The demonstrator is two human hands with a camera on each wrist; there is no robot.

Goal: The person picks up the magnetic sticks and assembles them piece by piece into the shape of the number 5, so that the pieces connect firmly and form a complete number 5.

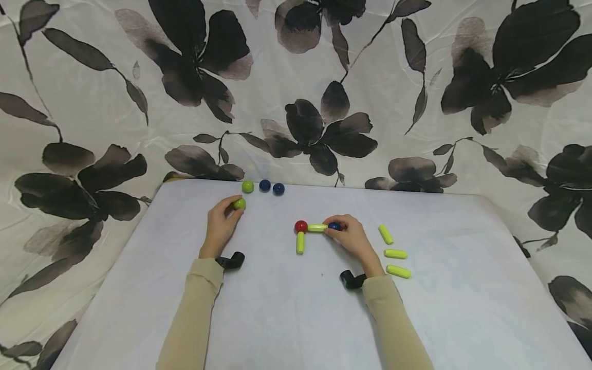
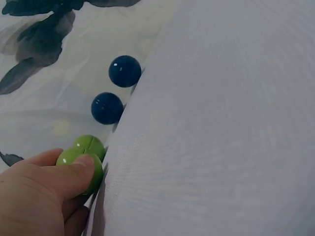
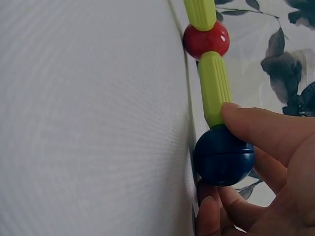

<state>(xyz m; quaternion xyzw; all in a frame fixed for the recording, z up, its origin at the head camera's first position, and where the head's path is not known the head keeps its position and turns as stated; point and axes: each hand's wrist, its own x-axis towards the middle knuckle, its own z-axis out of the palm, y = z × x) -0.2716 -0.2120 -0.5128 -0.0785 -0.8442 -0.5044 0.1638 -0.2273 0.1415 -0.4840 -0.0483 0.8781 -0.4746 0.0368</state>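
Note:
My left hand (image 1: 220, 226) pinches a shiny green ball (image 1: 239, 204) between thumb and fingers at the left of the table. Just beyond it lies a second green ball (image 1: 247, 186), which it overlaps in the left wrist view. Right of centre, my right hand (image 1: 350, 237) holds a dark blue ball (image 3: 224, 156), its thumb tip on the end of a ridged yellow-green rod (image 3: 213, 88) that meets the ball. The rod's other end joins a red ball (image 1: 301, 226). From that red ball another yellow-green rod (image 1: 300, 243) points toward me, making a corner.
Two loose blue balls (image 1: 264, 185) sit along the table's far edge, right of the green ones. Three loose yellow-green rods (image 1: 395, 254) lie right of my right hand. A flowered cloth (image 1: 259, 103) hangs behind the white table (image 1: 287, 318).

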